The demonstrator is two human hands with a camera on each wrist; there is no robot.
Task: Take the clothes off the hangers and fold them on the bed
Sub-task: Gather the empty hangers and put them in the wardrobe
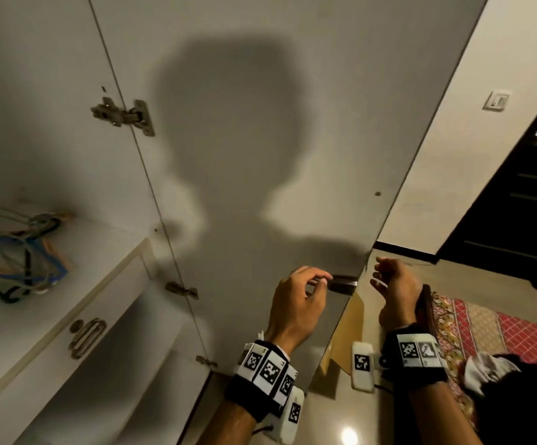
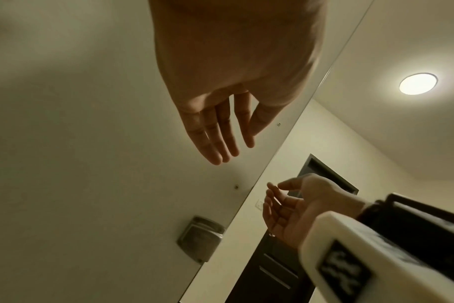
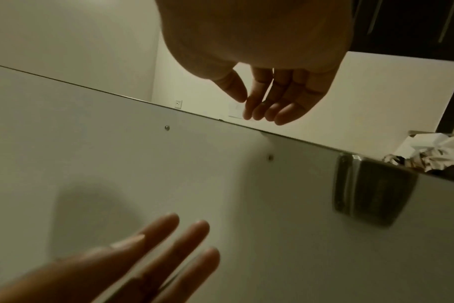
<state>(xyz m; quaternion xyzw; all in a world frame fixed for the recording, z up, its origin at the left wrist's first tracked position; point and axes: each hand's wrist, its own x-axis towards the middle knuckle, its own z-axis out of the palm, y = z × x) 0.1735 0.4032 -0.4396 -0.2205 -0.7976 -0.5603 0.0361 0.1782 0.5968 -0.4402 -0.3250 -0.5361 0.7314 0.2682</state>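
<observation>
Several empty hangers [image 1: 20, 258], blue, green and wire, lie heaped on a wardrobe shelf at the left. A crumpled white and dark garment [image 1: 485, 367] shows at the lower right beside the bed's red patterned cover [image 1: 485, 322]; it also appears in the right wrist view [image 3: 433, 151]. My left hand [image 1: 318, 282] is raised in front of the open wardrobe door [image 1: 260, 155], close to its metal latch plate [image 1: 344, 284], fingers straight and holding nothing [image 2: 220, 139]. My right hand [image 1: 385, 277] hovers just past the door's free edge, loosely curled and empty [image 3: 267, 102].
The white wardrobe door swings out ahead of me, hinged at the left. Below the hanger shelf sits a drawer with a metal handle [image 1: 87, 338] and an open compartment. A dark room door [image 1: 517, 220] and a glossy floor lie to the right.
</observation>
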